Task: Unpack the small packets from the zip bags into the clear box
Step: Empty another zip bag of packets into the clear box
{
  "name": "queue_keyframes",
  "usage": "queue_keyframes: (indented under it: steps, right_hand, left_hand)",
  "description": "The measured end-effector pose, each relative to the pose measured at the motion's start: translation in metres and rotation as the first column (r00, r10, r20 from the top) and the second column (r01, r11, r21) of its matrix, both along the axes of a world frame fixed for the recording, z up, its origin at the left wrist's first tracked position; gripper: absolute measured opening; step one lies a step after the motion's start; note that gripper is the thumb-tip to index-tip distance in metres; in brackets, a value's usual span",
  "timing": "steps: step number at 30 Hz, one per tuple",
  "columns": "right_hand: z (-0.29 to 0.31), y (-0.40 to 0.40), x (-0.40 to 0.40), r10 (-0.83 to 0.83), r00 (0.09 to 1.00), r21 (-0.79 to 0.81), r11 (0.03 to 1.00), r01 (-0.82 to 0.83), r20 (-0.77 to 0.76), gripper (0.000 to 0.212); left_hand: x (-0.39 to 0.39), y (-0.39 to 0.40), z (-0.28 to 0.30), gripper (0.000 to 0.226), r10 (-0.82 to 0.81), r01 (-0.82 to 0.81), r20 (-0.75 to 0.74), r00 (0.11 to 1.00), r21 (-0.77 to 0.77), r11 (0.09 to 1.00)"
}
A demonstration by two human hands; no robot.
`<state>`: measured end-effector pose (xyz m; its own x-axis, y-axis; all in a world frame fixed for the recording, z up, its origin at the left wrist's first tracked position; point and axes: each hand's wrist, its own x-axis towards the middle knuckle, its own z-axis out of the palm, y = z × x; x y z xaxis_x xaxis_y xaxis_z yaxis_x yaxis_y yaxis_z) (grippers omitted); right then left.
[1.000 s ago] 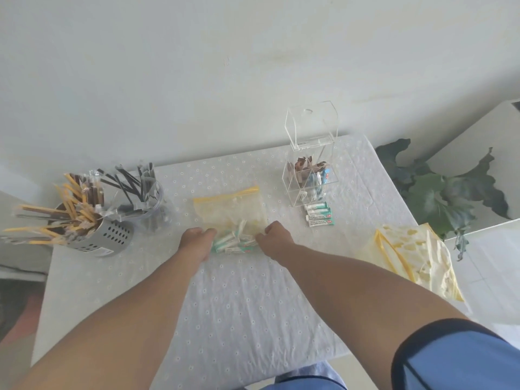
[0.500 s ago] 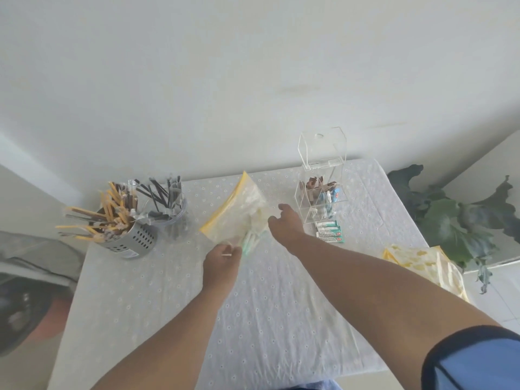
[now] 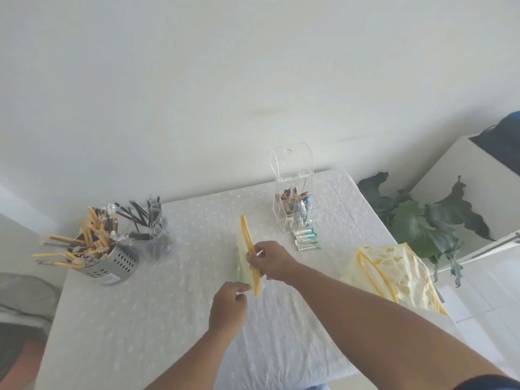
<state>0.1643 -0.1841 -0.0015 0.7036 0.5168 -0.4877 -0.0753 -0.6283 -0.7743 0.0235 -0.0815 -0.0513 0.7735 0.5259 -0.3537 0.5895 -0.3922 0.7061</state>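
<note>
Zip bag [image 3: 249,256] at frame centre, held edge-on above the table [image 3: 140,319]; right hand [image 3: 271,261] pinches its yellow seal, left hand [image 3: 229,305] its lower corner. Film looks limp, light, slippery; the stiffer seal strip seems the surest hold.

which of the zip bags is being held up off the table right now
The yellow-zip bag at the table's middle, pinched by the right hand and left hand. The other zip bags lie untouched at the right edge.

text: none legible | packets [image 3: 307,240]: print blurred | metal holder label [image 3: 112,278]: unreadable
</note>
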Motion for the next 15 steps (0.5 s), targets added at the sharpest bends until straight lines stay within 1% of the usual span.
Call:
queue_keyframes:
  steps: [1,2,3,4,5,7,8,10,12,15]
  right_hand:
    - [-0.001,-0.006,-0.001,-0.001,1.000,0.000,1.000,0.001,0.008,0.021]
    - [-0.002,-0.010,-0.002,0.006,1.000,-0.001,1.000,-0.006,0.015,0.020]
    - [-0.001,-0.013,-0.001,0.023,0.999,-0.003,1.000,-0.023,0.024,0.020]
    - [0.002,-0.014,-0.001,0.052,0.998,-0.009,0.999,-0.052,0.042,0.020]
    - [0.006,-0.014,0.000,0.079,0.995,-0.011,0.997,-0.078,0.063,0.018]
    - [0.016,-0.007,0.002,0.099,0.989,-0.002,0.995,-0.099,0.106,0.017]
    - [0.021,-0.003,0.003,0.090,0.987,0.005,0.996,-0.092,0.130,0.020]
    - [0.027,0.002,0.008,0.064,0.987,0.019,0.998,-0.067,0.148,0.025]
    - [0.029,0.002,0.014,0.076,0.991,0.028,0.996,-0.080,0.113,0.029]
    - [0.027,-0.006,0.019,0.128,0.992,0.054,0.990,-0.128,0.010,0.033]
  left_hand:
    - [0.003,0.002,0.007,0.025,0.172,-0.161,0.049,0.984,-0.175,0.971]
    - [0.009,0.003,0.017,0.023,0.331,-0.289,0.083,0.940,-0.320,0.902]
    - [0.016,0.005,0.027,0.020,0.429,-0.349,0.100,0.898,-0.431,0.832]
    - [0.025,0.006,0.036,0.020,0.468,-0.352,0.110,0.877,-0.515,0.782]
    - [0.034,0.006,0.043,0.020,0.466,-0.330,0.119,0.877,-0.557,0.762]
    - [0.050,0.005,0.051,0.017,0.428,-0.311,0.116,0.896,-0.523,0.793]
    - [0.056,0.005,0.053,0.015,0.436,-0.327,0.113,0.893,-0.504,0.800]
    - [0.064,0.005,0.058,0.014,0.474,-0.344,0.132,0.871,-0.525,0.779]
    - [0.067,0.006,0.063,0.018,0.472,-0.314,0.161,0.867,-0.559,0.767]
    - [0.064,0.009,0.067,0.021,0.422,-0.261,0.180,0.888,-0.560,0.786]
